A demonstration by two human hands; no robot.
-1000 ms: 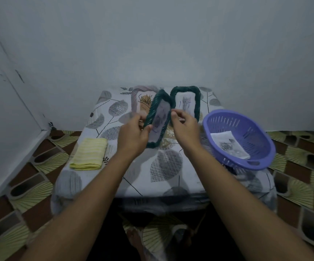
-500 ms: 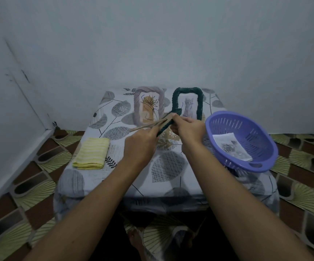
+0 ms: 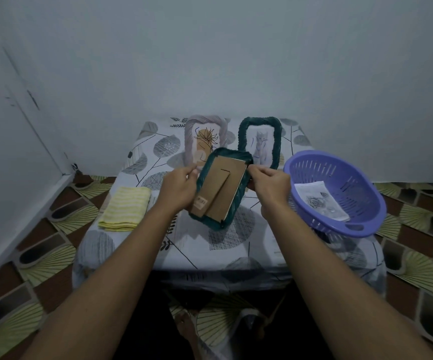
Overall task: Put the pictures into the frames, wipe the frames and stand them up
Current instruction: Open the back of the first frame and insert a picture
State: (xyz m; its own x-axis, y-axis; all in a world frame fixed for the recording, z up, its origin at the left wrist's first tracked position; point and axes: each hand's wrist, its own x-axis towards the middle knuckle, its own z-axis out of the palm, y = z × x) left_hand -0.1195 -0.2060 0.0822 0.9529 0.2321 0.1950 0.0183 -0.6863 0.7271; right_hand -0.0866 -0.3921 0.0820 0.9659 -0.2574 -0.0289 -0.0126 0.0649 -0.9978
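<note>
Now held: green frame (image 3: 232,189), back up, left hand (image 3: 177,189) gripping one edge, right hand (image 3: 271,184) pinching a corner.
Advice: probably swing stand leg (image 3: 216,190) fully out.

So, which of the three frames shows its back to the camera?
The green frame held by the left hand and right hand: its brown cardboard back faces us. The grey frame and the other green frame stand upright, pictures facing forward.
</note>
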